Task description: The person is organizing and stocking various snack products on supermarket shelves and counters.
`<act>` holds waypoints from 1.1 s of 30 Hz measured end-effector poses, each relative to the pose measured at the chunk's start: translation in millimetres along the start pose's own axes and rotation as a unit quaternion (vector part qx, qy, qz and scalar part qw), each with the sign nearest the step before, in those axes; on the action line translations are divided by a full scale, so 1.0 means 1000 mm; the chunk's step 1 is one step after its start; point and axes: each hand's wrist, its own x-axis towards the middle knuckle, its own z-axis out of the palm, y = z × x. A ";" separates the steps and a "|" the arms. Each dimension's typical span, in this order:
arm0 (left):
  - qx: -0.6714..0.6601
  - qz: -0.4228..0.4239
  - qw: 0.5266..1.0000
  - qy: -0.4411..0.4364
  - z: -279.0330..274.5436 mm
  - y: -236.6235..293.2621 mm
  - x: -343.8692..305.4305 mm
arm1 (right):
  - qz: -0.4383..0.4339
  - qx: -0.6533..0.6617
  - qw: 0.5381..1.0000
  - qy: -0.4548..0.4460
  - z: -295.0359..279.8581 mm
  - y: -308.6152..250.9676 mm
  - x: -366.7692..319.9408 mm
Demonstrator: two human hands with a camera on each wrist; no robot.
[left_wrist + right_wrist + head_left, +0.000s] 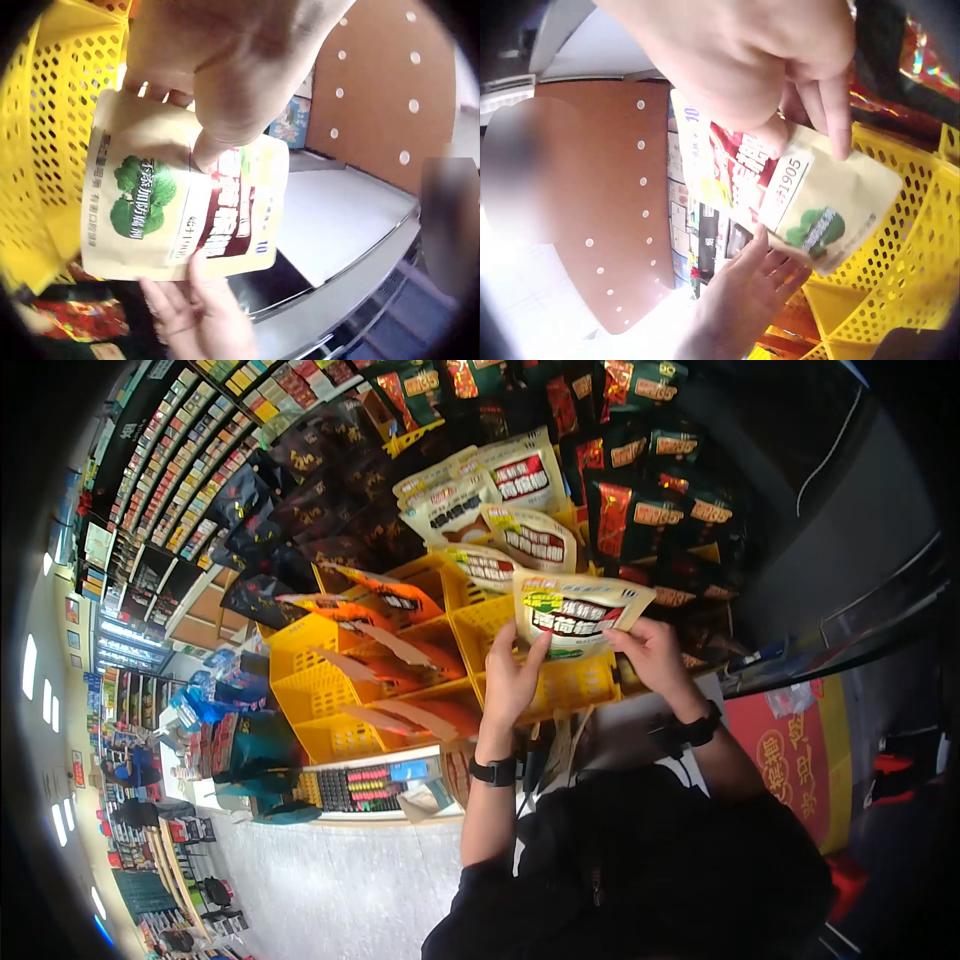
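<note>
Left hand (511, 686) and right hand (655, 658) pinch cream pouch (578, 600) over yellow basket (575, 686). Light, even thumb pressure near edges should limit creasing.

- The divided basket (575, 685) stands before the person, spreading farther left than right of the hands.
- The held packet (580, 615) is above the basket's near right part, between the left hand (513, 682) and the right hand (655, 657).
- The left packets (390, 595) stand in the basket's left compartments.
- The middle packets (525, 475) stand behind the held packet, clustered together.
- The right packets (640, 515) lie behind and to the right of it.
- The back-left packets (330, 485) are beyond the left packets.
- Farther left, small packs (185, 480) line shelves in rows.
- The small-item rack (370, 788) sits on the near side of the basket, left of both hands.
</note>
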 end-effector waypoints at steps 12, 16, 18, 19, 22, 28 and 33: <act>-0.094 -0.128 0.977 -0.142 0.026 -0.036 0.001 | 0.030 -0.174 0.984 0.005 0.034 0.035 -0.003; -0.008 -0.124 0.983 -0.137 -0.007 0.007 -0.005 | 0.027 -0.185 0.982 0.010 0.030 0.031 -0.013; -0.015 -0.138 0.985 -0.105 -0.009 0.012 -0.011 | 0.033 -0.186 0.982 0.010 0.022 0.022 -0.006; -0.017 -0.143 0.984 -0.102 -0.019 0.021 -0.030 | 0.041 -0.203 0.978 0.009 0.014 0.018 -0.028; -0.047 -0.156 0.983 -0.086 -0.043 0.045 -0.033 | 0.038 -0.218 0.974 -0.037 -0.010 -0.008 -0.026; -0.062 -0.172 0.982 -0.040 -0.035 0.056 -0.068 | 0.185 -0.298 0.888 -0.298 0.006 -0.053 -0.068; -0.048 -0.171 0.979 -0.096 -0.020 0.060 -0.092 | 0.166 -0.195 0.917 -0.307 0.011 -0.024 -0.091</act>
